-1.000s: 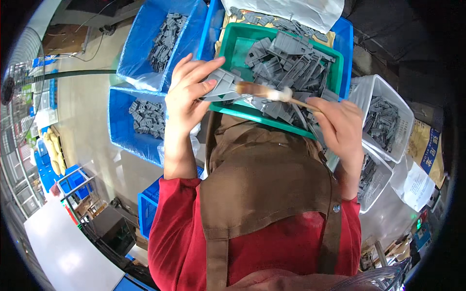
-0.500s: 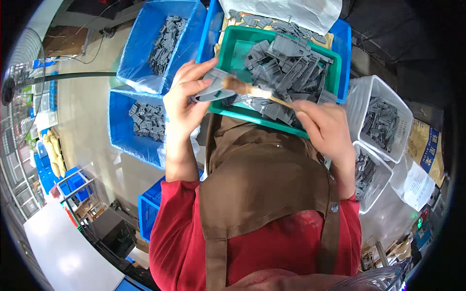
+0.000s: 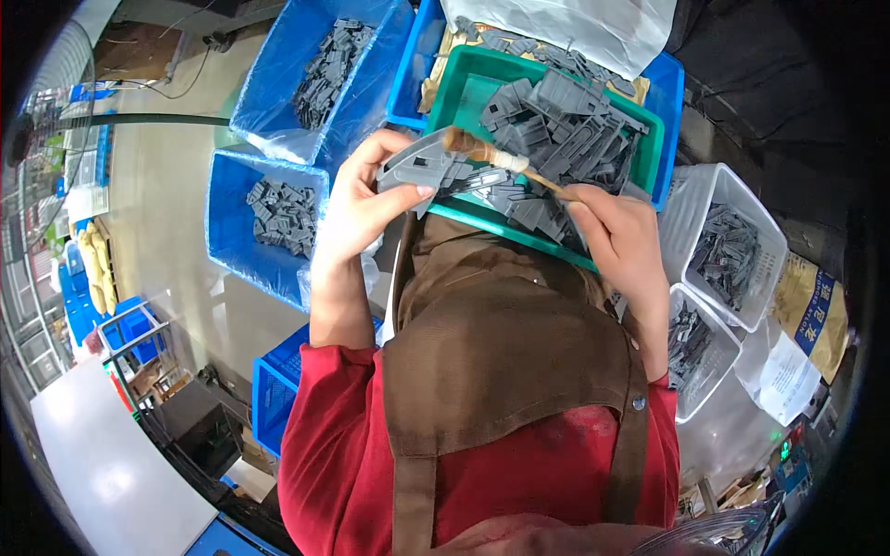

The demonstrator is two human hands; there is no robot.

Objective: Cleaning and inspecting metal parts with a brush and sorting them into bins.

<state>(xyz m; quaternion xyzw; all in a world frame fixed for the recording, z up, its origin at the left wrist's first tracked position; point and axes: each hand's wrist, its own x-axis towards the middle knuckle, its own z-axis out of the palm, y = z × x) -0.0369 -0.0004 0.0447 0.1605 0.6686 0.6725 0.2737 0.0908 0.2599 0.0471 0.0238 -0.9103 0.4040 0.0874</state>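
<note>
Clock positions are taken from the middle of the green tray [image 3: 470,90]. The left hand [image 3: 359,206] is at about half past 8, pinching a grey plastic part [image 3: 411,165] with the thumb on the near face and the fingers curled behind it. That part is at 9 o'clock, its outline overlapping the tray's left rim in this view.

Over at 5 o'clock the right hand [image 3: 618,233] has its thumb and fingers closed on the thin handle of a brush [image 3: 512,161] — brown bristles, white wrap below them. It lies on a slant, bristles toward 10, handle toward 4. The bristle end is right by the part's upper edge, but I honestly can't tell from this angle if they touch.

The tray holds a messy heap of loose grey pieces [image 3: 565,130], mostly toward its right side. A larger blue box [image 3: 408,83] shows around its far side, with a white sheet [image 3: 593,28] at 12.

More grey stuff all around — one blue bin [image 3: 264,83] at 10, another blue container [image 3: 222,222] between 8 and 9, a white basket [image 3: 686,227] at 4 and a second basket [image 3: 712,371] at 5.
</note>
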